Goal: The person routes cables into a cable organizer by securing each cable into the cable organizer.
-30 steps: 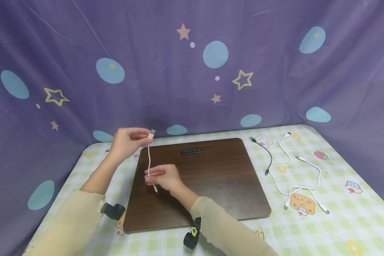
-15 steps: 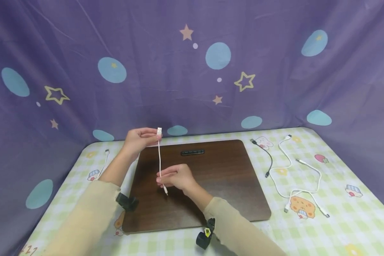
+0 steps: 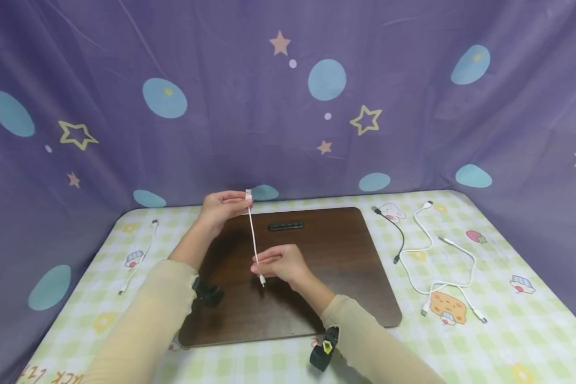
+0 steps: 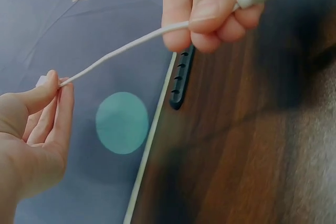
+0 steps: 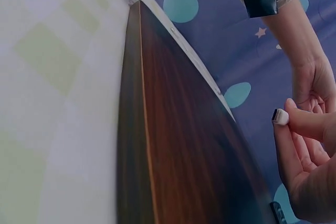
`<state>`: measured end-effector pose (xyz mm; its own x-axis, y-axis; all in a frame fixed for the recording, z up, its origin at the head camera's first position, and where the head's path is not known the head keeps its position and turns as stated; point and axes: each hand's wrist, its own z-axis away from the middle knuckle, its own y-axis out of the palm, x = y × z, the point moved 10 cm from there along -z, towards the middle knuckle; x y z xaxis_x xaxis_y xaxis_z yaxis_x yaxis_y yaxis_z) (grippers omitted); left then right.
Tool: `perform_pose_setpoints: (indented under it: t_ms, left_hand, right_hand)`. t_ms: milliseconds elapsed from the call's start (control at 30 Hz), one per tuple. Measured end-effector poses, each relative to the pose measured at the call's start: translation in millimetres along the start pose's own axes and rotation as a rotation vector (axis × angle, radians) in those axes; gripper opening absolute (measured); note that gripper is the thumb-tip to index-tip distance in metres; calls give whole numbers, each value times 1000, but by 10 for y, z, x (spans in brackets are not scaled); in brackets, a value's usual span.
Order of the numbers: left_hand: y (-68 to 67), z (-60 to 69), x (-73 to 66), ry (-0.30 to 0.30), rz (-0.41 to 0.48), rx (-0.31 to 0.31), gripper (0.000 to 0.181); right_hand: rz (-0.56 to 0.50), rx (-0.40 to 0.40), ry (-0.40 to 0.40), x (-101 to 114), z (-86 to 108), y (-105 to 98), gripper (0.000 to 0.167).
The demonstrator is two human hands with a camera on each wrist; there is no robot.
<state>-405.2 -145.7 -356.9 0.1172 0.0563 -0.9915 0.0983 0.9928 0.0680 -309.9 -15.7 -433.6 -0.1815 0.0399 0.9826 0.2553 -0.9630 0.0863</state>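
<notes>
Left of the left hand point(image 3: 222, 208), a loose cable point(image 3: 149, 248) lies untouched. That hand pinches the held cable point(image 3: 252, 229) at its top, the right hand point(image 3: 284, 262) at its bottom, not yet set down. Right of both, a black cable point(image 3: 402, 234) and two white cables point(image 3: 473, 262) lie untouched.

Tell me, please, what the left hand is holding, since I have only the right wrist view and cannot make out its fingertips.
Observer: In the head view, the left hand pinches the upper plug of a white cable.
Operator: Thank you; does anything lie on the tablecloth to the right of the board?
Observer: Yes, the head view shows a black cable lying there, among other things.
Operator: And what is to the left of the board, please?
Observer: A second white cable lies there on the tablecloth, apart from the board.
</notes>
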Motion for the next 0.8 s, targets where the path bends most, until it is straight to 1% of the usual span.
perform_pose_setpoints:
  t_ms: [200,300,433,533,800]
  left_hand:
    - [98,-106,100,-14,12,20,18]
    - [149,-162,168,-34,8,26,15]
    - [208,-222,253,-68,12,29,16]
    - [248,-254,307,-88,22,27,20]
    - [321,-339,432,-116,52,32,25]
  right_hand:
    - [47,-50,12,-28,12,-166,26]
    - [54,-75,24,-43,34,-243,25]
    - [32,-92,38,-68,65,-316,24]
    - [18,-93,24,-72,80,-348,25]
    - [8,-138,5,-75,118,-419,28]
